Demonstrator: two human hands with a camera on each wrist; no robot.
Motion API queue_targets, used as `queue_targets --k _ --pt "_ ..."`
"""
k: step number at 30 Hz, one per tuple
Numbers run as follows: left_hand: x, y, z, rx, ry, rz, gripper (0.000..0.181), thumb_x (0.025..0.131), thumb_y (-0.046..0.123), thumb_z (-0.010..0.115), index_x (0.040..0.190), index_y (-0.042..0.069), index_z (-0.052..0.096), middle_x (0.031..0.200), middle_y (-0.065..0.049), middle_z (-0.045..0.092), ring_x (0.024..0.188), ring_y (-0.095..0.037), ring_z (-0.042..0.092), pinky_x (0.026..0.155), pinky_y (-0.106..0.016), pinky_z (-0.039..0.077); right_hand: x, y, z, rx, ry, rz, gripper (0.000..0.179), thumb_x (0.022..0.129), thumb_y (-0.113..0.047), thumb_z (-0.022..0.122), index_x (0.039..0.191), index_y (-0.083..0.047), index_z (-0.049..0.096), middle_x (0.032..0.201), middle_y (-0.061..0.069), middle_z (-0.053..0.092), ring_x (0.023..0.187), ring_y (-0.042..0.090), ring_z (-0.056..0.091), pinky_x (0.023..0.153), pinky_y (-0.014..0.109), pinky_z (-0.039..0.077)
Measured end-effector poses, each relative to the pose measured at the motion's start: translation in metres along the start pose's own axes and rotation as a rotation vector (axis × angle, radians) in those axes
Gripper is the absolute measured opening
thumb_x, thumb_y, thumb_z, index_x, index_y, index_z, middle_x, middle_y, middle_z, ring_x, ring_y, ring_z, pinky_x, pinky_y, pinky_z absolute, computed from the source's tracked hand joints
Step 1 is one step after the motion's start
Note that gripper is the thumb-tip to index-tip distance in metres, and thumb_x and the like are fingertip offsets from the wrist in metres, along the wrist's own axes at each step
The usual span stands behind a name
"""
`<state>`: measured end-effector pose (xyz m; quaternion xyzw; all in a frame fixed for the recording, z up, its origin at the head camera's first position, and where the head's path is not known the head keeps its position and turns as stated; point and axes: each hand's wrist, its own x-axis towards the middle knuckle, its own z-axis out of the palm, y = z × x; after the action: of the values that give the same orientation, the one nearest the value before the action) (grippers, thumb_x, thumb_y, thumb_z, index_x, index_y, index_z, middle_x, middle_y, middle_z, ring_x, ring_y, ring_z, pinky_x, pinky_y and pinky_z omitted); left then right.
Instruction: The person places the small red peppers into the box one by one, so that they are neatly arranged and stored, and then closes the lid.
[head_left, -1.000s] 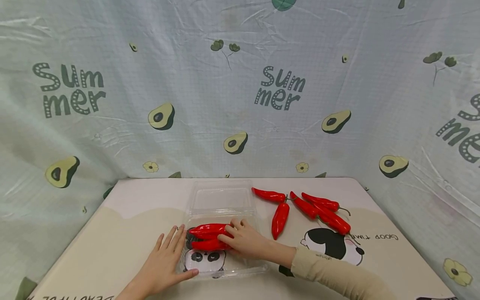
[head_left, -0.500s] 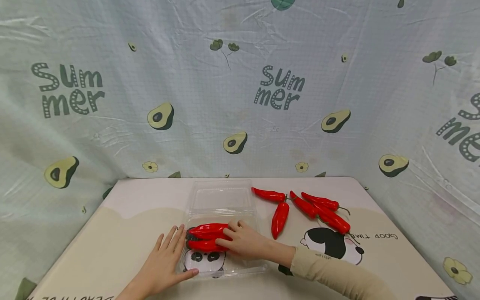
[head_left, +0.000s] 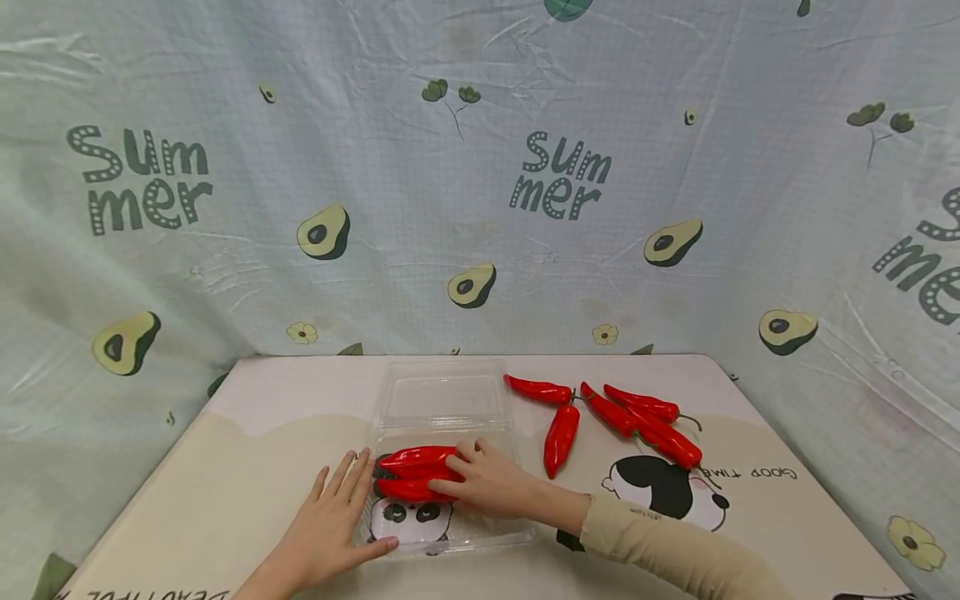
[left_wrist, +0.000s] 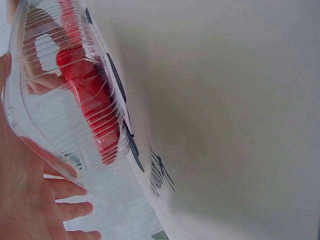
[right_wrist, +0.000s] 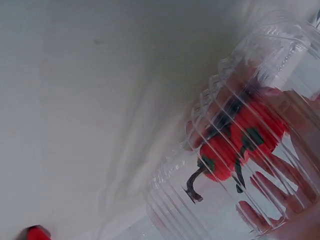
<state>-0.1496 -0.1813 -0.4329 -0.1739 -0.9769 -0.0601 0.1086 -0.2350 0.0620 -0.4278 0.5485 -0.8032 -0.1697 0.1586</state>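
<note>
A clear plastic clamshell box (head_left: pixel 495 542) lies open on the table, its lid (head_left: pixel 442 396) folded back. Inside it two red chili peppers lie side by side, stems to the right: a rear pepper (head_left: pixel 412 460) and a front pepper (head_left: pixel 408 490). My right hand (head_left: pixel 498 483) reaches into the box from the right, fingers curled over the stem ends and gripping the front pepper. Through the ribbed wall, the right wrist view shows both green stems (right_wrist: pixel 207 162). My left hand (head_left: pixel 326 521) rests with straight, spread fingers against the box's left side.
Several more red peppers (head_left: pixel 660 437) lie on the table to the right of the box, one pepper (head_left: pixel 561 442) pointing toward me. The table (head_left: pixel 247 475) has a cartoon-print cover. A patterned curtain (head_left: pixel 405 167) hangs behind and at both sides.
The front pepper has shifted slightly left inside the box, along with my right hand's fingers, mostly during the first half second. My left hand has stayed in place.
</note>
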Motion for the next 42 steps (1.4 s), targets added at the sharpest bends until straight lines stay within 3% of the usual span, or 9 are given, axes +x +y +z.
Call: queue_targets --k 16,25,42 --pt "0.001 0.0 0.001 -0.007 -0.011 -0.022 0.098 0.067 0.072 0.052 0.131 -0.002 0.041 0.141 -0.016 0.035 0.128 -0.038 0.032 0.098 -0.06 0.029 -0.006 0.002 -0.001 0.089 0.013 0.033 0.049 0.082 -0.042 0.057 0.128 -0.034 0.041 0.111 -0.005 0.054 0.106 0.014 0.043 0.089 0.034 0.044" --pt "-0.001 0.0 0.005 -0.019 0.021 -0.026 0.1 0.065 0.071 0.055 0.131 -0.003 0.039 0.142 -0.018 0.033 0.127 -0.038 0.033 0.097 -0.059 0.031 -0.026 0.011 -0.008 0.16 0.083 0.112 0.047 0.081 -0.041 0.06 0.125 -0.032 0.045 0.111 -0.004 0.054 0.105 0.014 0.044 0.089 0.033 0.043" --pt "0.004 0.002 0.003 -0.041 -0.032 -0.051 0.104 0.064 0.074 0.052 0.132 -0.005 0.038 0.142 -0.018 0.032 0.126 -0.039 0.034 0.096 -0.061 0.031 -0.065 0.031 -0.001 0.203 0.19 0.159 0.036 0.084 -0.035 0.058 0.119 -0.029 0.054 0.108 -0.004 0.053 0.103 0.012 0.042 0.085 0.029 0.042"
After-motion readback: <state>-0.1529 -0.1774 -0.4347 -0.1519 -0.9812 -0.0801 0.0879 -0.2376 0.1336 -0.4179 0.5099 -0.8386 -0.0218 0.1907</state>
